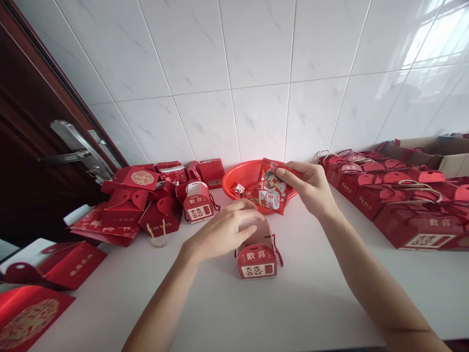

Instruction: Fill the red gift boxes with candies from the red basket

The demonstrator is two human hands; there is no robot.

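Observation:
My right hand (306, 183) pinches a red printed packet (271, 188) by its upper right side, above an orange-red plastic basket (242, 171). My left hand (227, 227) hovers with fingers slightly curved and apart over the back of a small open red gift box (257, 261), just below the packet. Nothing shows in its grasp. The box stands upright on the white table, its lid raised and a dark red cord at its side. A small wrapped sweet (238, 188) lies in the basket.
Red gift boxes (161, 210) and a similar small box (198, 205) stand at the left. Rows of closed red boxes (395, 215) fill the right, near a cardboard carton (454, 164). A tiled wall (256, 58) rises behind; a door handle (82, 151) is at left.

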